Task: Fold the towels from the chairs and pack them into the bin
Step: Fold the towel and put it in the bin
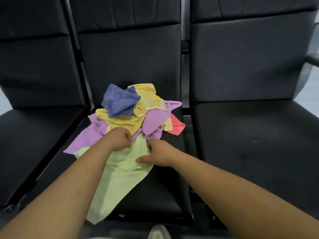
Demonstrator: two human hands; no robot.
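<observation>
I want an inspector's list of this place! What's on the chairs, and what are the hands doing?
Surface: middle seat, black, holds the towel pile.
Job's things: green towel hangs over the seat's front. Behind it are heaped a blue towel, yellow towel, purple towel and pink towel. Bin not in view.
Clutter: nothing seen.
Grippers: left hand and right hand grip the green towel.
Cables: nothing seen.
Surroundings: left chair, right chair, armrest, shoe.

Crumpled towels (pixel 124 121) in colourful heap on middle chair (pixel 164 187)
</observation>
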